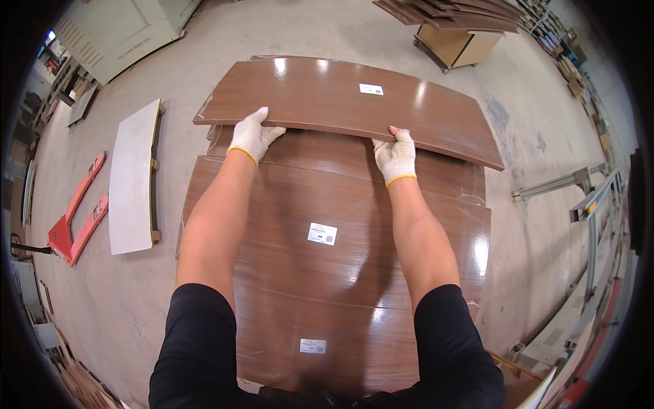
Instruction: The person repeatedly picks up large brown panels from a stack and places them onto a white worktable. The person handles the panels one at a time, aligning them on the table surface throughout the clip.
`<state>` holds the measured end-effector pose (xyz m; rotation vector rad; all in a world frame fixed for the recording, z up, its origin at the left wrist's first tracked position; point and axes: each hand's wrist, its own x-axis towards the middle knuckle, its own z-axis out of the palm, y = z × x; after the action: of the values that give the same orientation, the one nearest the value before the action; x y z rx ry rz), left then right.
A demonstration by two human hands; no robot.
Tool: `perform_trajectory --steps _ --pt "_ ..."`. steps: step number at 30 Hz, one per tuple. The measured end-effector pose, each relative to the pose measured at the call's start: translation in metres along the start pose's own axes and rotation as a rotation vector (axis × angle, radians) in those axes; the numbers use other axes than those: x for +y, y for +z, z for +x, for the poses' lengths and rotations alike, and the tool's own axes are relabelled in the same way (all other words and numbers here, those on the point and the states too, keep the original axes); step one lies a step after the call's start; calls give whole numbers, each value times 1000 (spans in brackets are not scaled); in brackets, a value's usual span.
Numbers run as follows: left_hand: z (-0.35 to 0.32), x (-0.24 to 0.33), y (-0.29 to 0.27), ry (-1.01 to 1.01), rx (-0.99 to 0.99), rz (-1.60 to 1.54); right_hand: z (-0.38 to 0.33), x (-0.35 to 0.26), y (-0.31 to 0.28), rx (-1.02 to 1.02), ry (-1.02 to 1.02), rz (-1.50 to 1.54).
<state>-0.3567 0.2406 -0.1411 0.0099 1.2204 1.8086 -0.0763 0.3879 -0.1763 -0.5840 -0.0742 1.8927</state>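
Gripping the near edge of a brown wood-grain panel (320,99): gloved left hand (249,140) and gloved right hand (396,158), both clamped on, thumbs uppermost. Panel lies across the far end of the worker's spread of panels, near edge apparently raised, right end overhanging; far-edge support, cannot tell. Progress, as judged: hold secured, panel not yet away from the others. Remaining: glossy wood-grain panels (354,262) nearer the body, untouched, labels (321,233) up. Farther out, left: white board (133,177), red pallet jack (61,235).
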Motion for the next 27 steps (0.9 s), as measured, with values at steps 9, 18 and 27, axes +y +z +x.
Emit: perform_trajectory --steps 9,18,27 --pt "-54 22 -7 -193 10 731 -132 -95 -28 -23 457 -818" --pt "-302 -78 -33 -16 -300 661 -576 -277 -149 766 262 -1541" --pt "-488 -216 43 -410 -925 945 -1030 -390 -307 2345 -716 -1204"
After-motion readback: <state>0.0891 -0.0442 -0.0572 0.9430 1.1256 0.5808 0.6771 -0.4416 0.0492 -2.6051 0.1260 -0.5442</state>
